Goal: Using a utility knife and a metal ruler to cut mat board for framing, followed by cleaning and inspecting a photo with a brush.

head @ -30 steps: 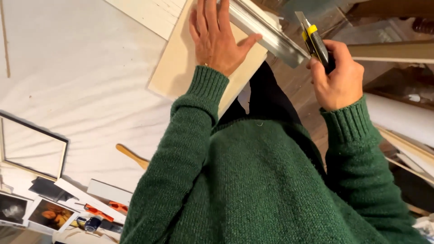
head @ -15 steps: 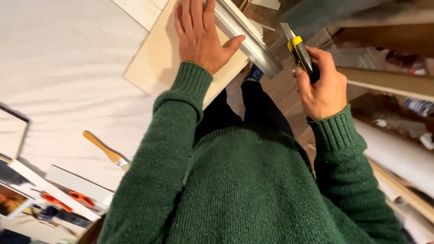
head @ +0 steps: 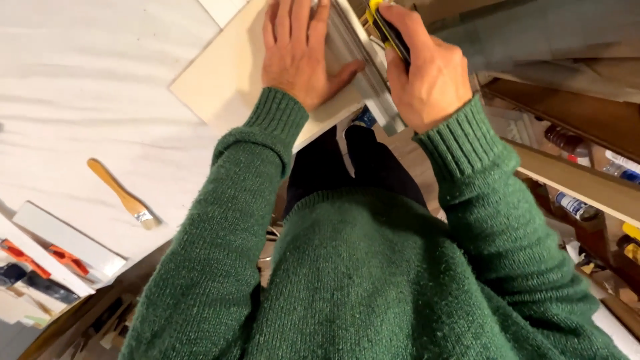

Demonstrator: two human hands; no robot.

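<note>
Head view: left hand (head: 303,57) lies flat, pinning the metal ruler (head: 363,63) on the board (head: 227,83), right hand (head: 427,73) clamped on the knife (head: 387,30) beside the ruler — keep fingertips behind its edge.

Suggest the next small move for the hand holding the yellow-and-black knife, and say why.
Probably draw the utility knife toward the body along the metal straightedge. The right hand grips the knife at the ruler's edge, while the left hand lies flat, pinning ruler and pale board to the white table.
</note>
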